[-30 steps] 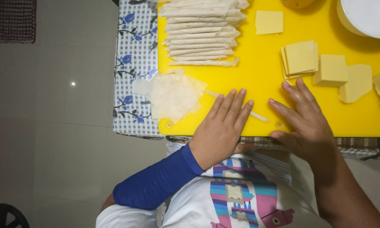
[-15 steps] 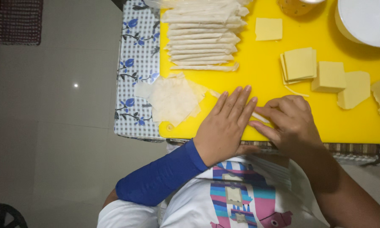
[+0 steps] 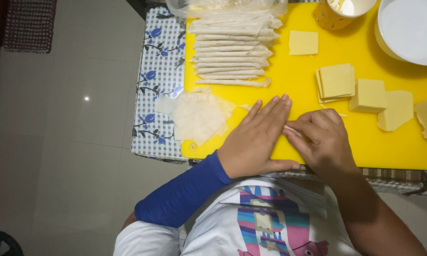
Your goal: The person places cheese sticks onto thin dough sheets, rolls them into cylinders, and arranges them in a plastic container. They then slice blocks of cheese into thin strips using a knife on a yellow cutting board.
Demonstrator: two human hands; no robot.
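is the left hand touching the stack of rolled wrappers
Apart. The head view shows the left hand flat on the yellow board, with a clear strip of bare board between its fingertips and the rolled wrappers.

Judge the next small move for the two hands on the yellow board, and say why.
Probably keep rolling the thin pale wrapper forward under both hands. The left hand lies flat on the yellow board, the right hand curls over the wrapper's end, and only a sliver shows between them. A row of finished rolls lies beyond.
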